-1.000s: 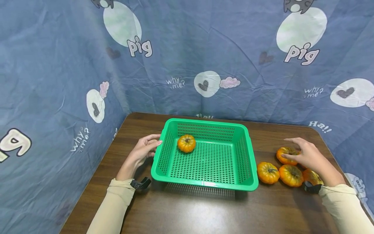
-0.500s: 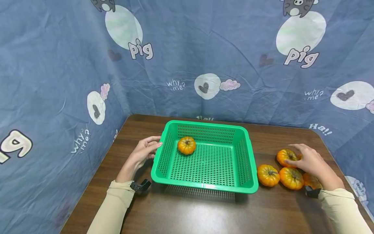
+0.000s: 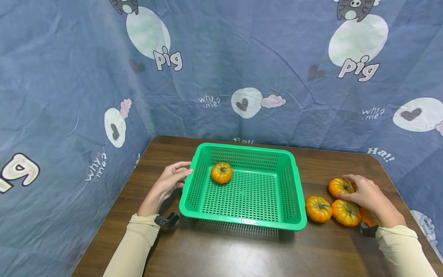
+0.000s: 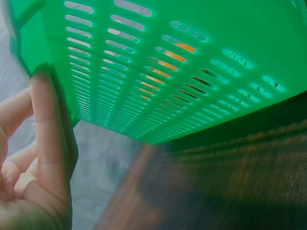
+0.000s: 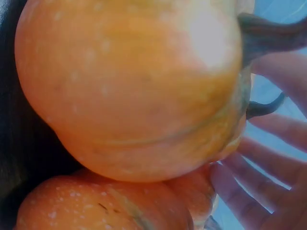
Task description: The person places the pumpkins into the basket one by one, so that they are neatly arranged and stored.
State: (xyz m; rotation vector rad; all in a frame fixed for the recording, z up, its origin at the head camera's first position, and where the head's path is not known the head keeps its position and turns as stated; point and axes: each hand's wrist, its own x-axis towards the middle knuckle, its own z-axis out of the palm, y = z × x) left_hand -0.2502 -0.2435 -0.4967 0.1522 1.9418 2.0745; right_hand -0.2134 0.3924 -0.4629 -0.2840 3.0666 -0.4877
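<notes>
My left hand (image 3: 172,179) pinches the left rim of a green perforated plastic basket (image 3: 242,221), thumb at the rim's top and the other fingers partly hidden below it. In the left wrist view the fingers (image 4: 48,124) lie along the basket's slotted wall (image 4: 110,86). A small orange ribbed pumpkin (image 3: 221,172) sits inside the basket at its left. To the right, my right hand (image 3: 368,194) curves around the rearmost pumpkin (image 3: 340,186), thumb on its near side and forefinger on its far side. The right wrist view shows its spread fingers (image 5: 259,177) beyond a nearer pumpkin (image 5: 129,91).
Two more pumpkins, one beside the basket (image 3: 318,209) and one in front of the right hand (image 3: 346,212), stand close together; another (image 3: 368,217) is partly under the wrist. The brown wooden table (image 3: 221,254) ends at a blue printed cloth (image 3: 277,57) behind and on the left.
My right hand has come down and its thumb and fingers have closed in around the rearmost pumpkin. The left hand and the basket have stayed in place; the head view has tilted slightly.
</notes>
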